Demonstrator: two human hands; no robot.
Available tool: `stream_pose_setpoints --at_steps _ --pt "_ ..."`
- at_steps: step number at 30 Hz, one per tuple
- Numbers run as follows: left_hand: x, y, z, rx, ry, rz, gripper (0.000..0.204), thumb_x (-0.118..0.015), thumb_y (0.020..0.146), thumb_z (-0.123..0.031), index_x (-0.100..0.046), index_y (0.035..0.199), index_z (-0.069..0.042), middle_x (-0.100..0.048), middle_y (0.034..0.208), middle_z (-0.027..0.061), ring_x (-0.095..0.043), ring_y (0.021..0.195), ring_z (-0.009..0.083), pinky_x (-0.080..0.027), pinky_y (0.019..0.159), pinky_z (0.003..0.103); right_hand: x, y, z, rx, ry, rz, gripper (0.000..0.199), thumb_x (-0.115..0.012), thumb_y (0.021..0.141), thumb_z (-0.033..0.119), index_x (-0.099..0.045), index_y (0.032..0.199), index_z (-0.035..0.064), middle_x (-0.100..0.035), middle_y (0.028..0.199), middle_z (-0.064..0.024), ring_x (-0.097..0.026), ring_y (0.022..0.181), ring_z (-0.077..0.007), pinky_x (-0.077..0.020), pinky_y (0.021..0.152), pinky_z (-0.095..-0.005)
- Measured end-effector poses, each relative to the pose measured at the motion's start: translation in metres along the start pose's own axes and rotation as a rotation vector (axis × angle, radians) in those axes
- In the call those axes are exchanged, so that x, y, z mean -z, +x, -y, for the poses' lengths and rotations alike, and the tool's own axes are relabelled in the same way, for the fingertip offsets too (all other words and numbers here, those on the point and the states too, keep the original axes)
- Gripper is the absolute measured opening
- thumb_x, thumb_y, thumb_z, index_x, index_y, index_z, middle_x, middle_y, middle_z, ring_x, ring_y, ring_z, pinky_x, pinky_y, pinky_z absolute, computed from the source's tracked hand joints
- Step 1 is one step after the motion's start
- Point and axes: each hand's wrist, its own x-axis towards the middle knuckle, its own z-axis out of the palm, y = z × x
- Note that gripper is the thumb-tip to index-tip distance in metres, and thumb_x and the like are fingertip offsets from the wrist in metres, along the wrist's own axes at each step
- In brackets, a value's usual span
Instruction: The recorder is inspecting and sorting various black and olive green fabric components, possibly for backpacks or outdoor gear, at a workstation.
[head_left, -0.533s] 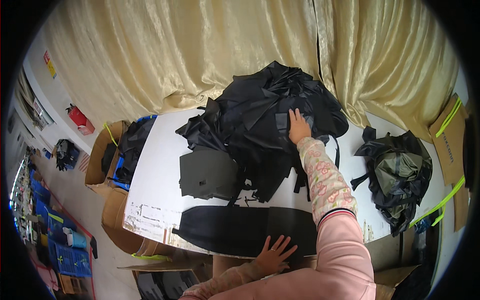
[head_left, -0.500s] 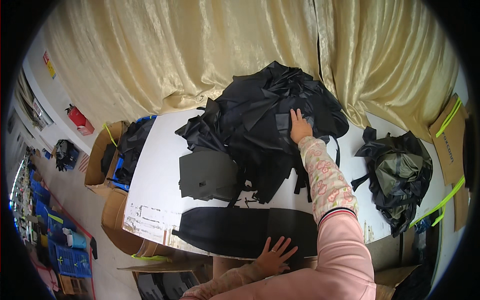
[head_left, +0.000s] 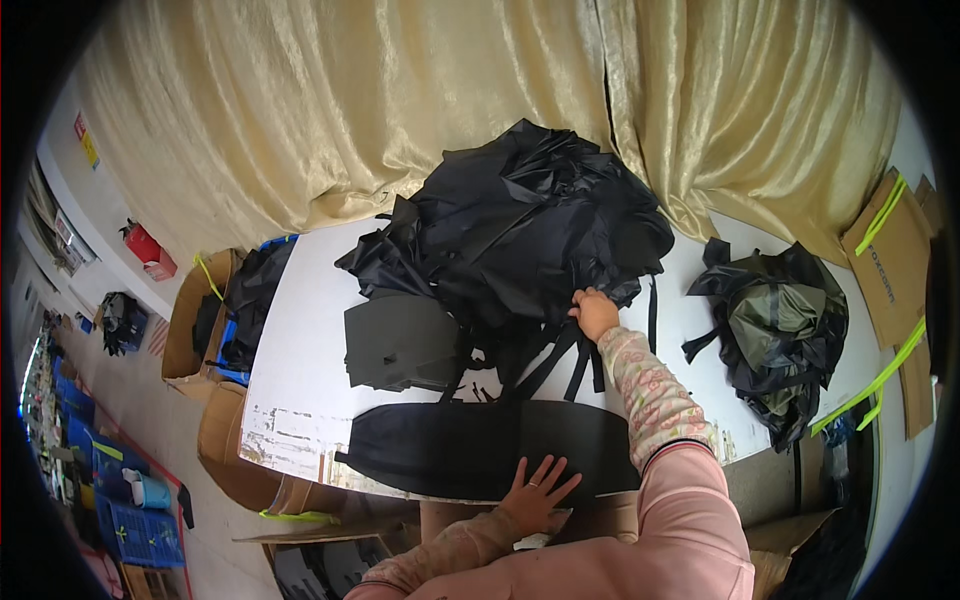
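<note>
A big heap of crumpled black fabric pieces (head_left: 530, 210) with straps lies on the white table. At the heap's near right edge, my right hand (head_left: 597, 314) is closed on black fabric, its fingers curled in. Black straps (head_left: 548, 368) hang from the heap just left of that hand. Along the front edge lies a long flat black fabric panel (head_left: 430, 448) with rounded ends. My left hand (head_left: 536, 496) rests at the panel's near edge with its fingers spread. A stack of dark grey flat sheets (head_left: 400, 342) lies behind the panel, left of the straps.
On the right of the white table (head_left: 290, 400) sits a bundle of black and olive fabric (head_left: 785, 320). Cardboard boxes (head_left: 225, 430) stand at the left, one holding dark cloth. A gold curtain (head_left: 330, 100) hangs behind; an open box (head_left: 330, 560) is below the front edge.
My right hand has come down from the heap's middle to its near edge and closed on fabric. The straps below have shifted. My left hand remains spread by the panel.
</note>
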Motion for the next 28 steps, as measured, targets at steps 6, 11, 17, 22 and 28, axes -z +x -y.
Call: stream_pose_setpoints --at_steps 6,11,17,22,28 --pt "0.005 -0.001 0.0 0.0 0.054 0.004 0.081 -0.058 0.082 -0.054 -0.021 0.148 -0.026 -0.017 0.154 0.0148 -0.014 0.142 0.0346 -0.009 0.107 0.065 0.047 -0.03 0.001 0.009 0.229 -0.291 0.014 -0.059 0.084 0.018 -0.067 0.092 0.0105 -0.066 0.083 -0.0176 -0.064 0.078 -0.0372 -0.0504 0.07 -0.0464" --pt "0.013 0.001 0.003 0.006 -0.115 -0.08 0.076 -0.062 0.083 -0.046 -0.028 0.146 -0.021 -0.025 0.15 0.0165 -0.02 0.14 0.0344 -0.014 0.11 0.057 0.164 -0.033 0.014 0.131 0.481 -0.476 0.016 -0.06 0.085 0.01 -0.066 0.099 0.0041 -0.067 0.087 -0.0185 -0.065 0.081 -0.0337 -0.0511 0.073 -0.0374" --pt "0.089 0.036 0.018 0.044 -0.858 -0.579 0.062 -0.072 0.079 -0.015 -0.043 0.134 -0.007 -0.047 0.132 0.0145 -0.047 0.122 0.0287 -0.037 0.102 0.037 0.3 -0.063 0.082 0.239 1.06 -0.22 0.025 -0.055 0.091 0.006 -0.059 0.114 -0.0048 -0.065 0.1 -0.0052 -0.058 0.089 -0.0084 -0.0462 0.081 -0.0225" --pt "0.167 0.067 0.004 -0.007 -0.966 -0.864 0.075 -0.076 0.077 -0.015 -0.033 0.138 -0.004 -0.046 0.128 0.0126 -0.049 0.113 0.0239 -0.039 0.098 0.036 0.365 -0.103 0.162 0.29 1.418 0.103 0.026 -0.059 0.09 0.009 -0.059 0.115 -0.0005 -0.064 0.096 -0.0033 -0.06 0.084 -0.0071 -0.0489 0.073 -0.0199" --pt "0.186 0.066 -0.014 -0.032 -0.914 -0.951 0.088 -0.081 0.073 -0.024 -0.025 0.137 0.001 -0.042 0.131 0.0174 -0.044 0.119 0.0248 -0.034 0.103 0.037 0.382 -0.126 0.208 0.525 1.436 0.228 0.031 -0.062 0.089 0.012 -0.058 0.119 0.0047 -0.065 0.095 -0.0033 -0.061 0.081 -0.0083 -0.0489 0.07 -0.0164"
